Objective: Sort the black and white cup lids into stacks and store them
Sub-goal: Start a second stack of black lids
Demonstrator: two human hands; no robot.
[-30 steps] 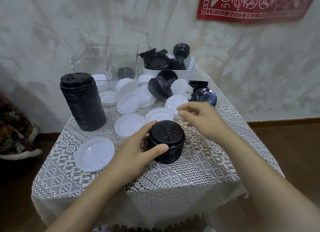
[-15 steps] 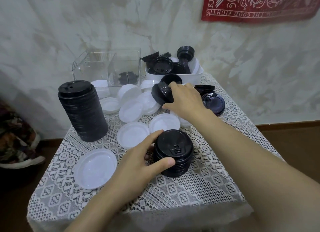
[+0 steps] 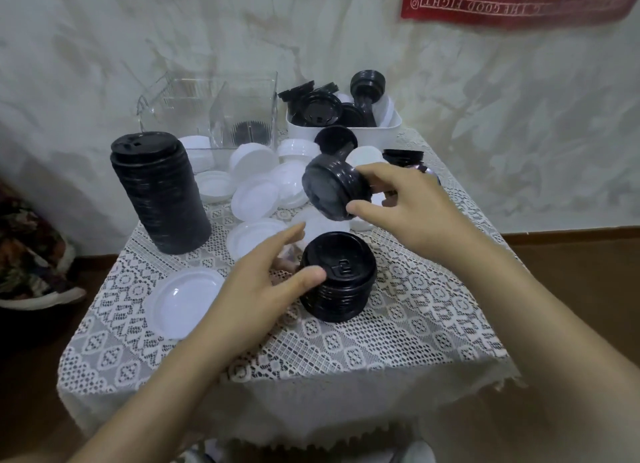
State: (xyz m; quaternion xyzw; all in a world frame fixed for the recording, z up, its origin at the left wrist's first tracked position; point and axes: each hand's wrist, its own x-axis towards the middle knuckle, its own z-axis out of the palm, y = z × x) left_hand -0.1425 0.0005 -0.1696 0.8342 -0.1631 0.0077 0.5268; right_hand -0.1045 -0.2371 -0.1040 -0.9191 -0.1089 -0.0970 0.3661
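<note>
Now your right hand (image 3: 408, 206) grips a tilted, ribbed bunch of black lids (image 3: 332, 189) above the short stack (image 3: 337, 282) your left hand (image 3: 263, 286) holds.

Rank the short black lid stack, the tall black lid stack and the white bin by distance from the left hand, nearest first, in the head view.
1. Short black lid stack: front centre, touched by the left hand.
2. Tall black lid stack: left side of the table.
3. White bin: back, by the wall.
</note>
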